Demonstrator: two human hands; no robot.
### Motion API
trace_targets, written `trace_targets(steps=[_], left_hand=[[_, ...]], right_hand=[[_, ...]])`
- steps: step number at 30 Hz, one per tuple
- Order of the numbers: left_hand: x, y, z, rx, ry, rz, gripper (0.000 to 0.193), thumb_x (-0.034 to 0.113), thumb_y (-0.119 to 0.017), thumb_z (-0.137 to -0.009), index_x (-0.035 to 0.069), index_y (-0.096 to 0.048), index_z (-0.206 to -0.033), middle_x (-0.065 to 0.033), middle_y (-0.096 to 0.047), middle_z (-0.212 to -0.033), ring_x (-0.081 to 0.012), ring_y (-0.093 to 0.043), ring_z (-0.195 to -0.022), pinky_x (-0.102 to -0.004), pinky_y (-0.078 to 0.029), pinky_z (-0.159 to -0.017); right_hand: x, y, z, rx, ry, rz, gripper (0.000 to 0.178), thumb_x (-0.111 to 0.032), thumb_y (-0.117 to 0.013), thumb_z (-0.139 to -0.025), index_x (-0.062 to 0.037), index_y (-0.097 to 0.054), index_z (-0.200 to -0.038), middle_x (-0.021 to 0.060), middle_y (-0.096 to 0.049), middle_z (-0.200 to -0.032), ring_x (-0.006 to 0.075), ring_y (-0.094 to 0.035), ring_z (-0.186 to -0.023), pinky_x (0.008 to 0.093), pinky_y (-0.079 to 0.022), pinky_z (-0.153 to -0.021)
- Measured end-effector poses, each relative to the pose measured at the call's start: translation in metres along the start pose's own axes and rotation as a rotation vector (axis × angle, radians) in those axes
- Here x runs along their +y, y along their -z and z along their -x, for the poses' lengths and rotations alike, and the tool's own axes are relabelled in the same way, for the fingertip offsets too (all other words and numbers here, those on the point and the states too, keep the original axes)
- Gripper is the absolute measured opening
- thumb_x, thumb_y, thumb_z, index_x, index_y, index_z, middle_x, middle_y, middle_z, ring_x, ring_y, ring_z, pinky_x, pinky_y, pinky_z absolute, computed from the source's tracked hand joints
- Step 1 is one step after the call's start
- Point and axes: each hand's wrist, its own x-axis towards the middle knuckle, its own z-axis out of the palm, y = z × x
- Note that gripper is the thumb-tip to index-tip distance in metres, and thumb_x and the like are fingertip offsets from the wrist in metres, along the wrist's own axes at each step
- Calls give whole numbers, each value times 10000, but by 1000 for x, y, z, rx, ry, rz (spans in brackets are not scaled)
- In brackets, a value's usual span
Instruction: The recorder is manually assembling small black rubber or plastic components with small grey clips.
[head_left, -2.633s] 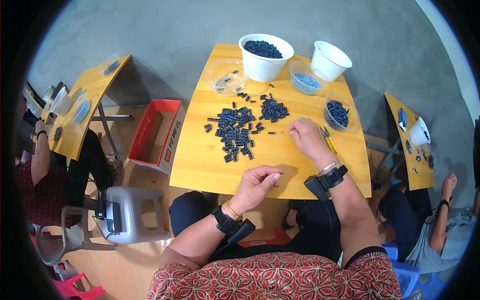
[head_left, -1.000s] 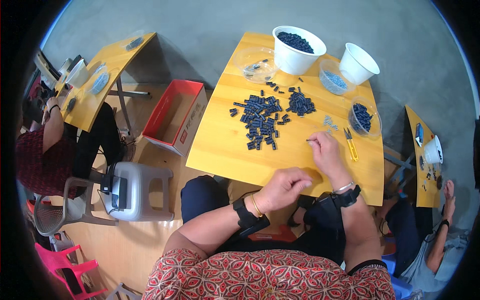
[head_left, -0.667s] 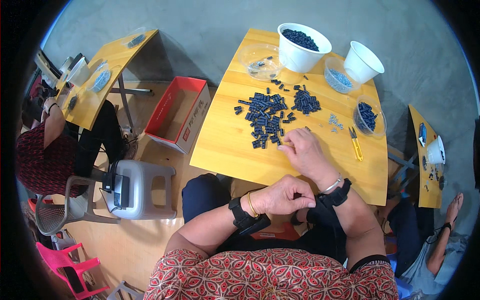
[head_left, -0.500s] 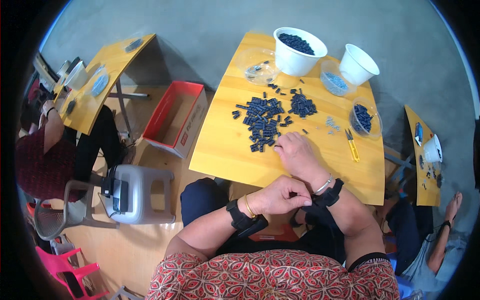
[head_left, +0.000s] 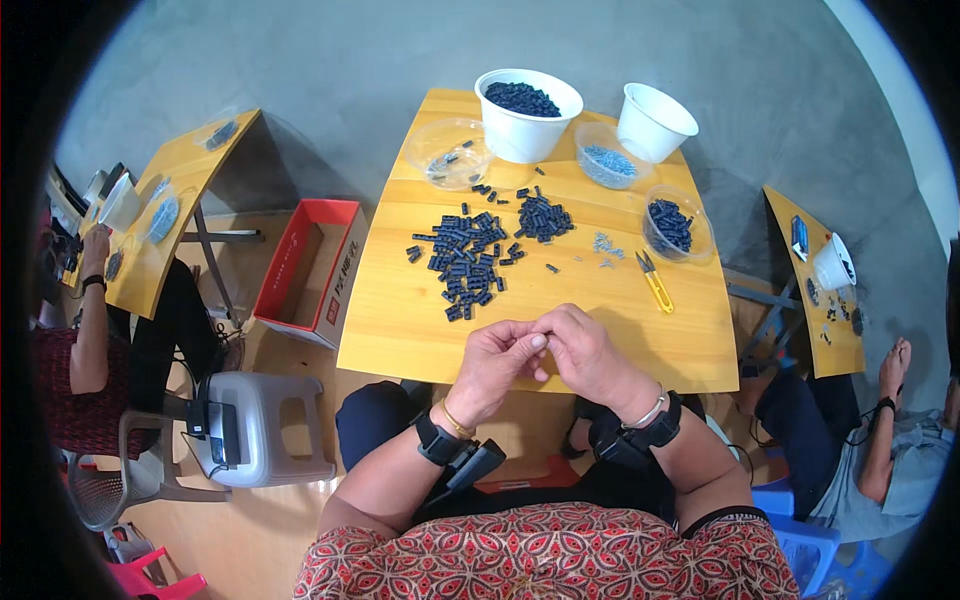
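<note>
My left hand (head_left: 492,368) and my right hand (head_left: 588,362) meet at the near edge of the wooden table (head_left: 400,335). Both are closed in a pinch, fingertips together. Whatever lies between them is too small and covered to make out. Beyond my hands spreads a large heap of small black plastic pieces (head_left: 465,250), with a smaller heap of slimmer black pieces (head_left: 543,218) behind it to the right. Tiny silvery pins (head_left: 605,244) lie scattered beside yellow-handled thread snips (head_left: 656,284), blades pointing away from me.
At the back stand a white tub (head_left: 520,140) full of black pieces and another white tub (head_left: 640,135). Clear bowls hold bluish pins (head_left: 608,160), black pieces (head_left: 670,224) and a few loose parts (head_left: 450,160). A red-and-white box (head_left: 335,285) sits left. People work at both side tables.
My right hand has come back from the edge of the large heap toward me. My left hand has lifted away from beside my right wrist, and their fingertips now meet. The view has shifted.
</note>
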Motion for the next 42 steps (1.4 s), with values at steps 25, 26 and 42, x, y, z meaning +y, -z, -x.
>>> trace_targets(steps=[25, 26, 42], left_hand=[[-3, 17, -6, -130, -112, 316, 141, 110, -486, -906, 9, -546, -983, -58, -563, -805, -130, -547, -690, -280, -502, -642], [-3, 18, -6, -149, -116, 329, 140, 112, -489, -905, 11, -545, -984, -55, -561, -808, -128, -545, -698, -281, -499, -656], [-1, 11, -5, -117, -202, 69, 159, 68, -540, -874, -3, -577, -1011, -39, -566, -763, -118, -542, -661, -232, -466, -632]], right_hand=[[51, 28, -37, 55, -170, 214, 32, 13, -519, -767, 6, -495, -786, 157, -559, -729, 296, -556, -654, 357, -444, -593], [39, 27, -33, 62, -169, 104, 34, 17, -520, -773, 6, -494, -793, 148, -546, -701, 274, -548, -613, 333, -441, -572], [-2, 4, -6, 133, -272, -491, 80, 39, -518, -827, -2, -558, -882, 25, -569, -773, 87, -539, -702, 223, -449, -639]])
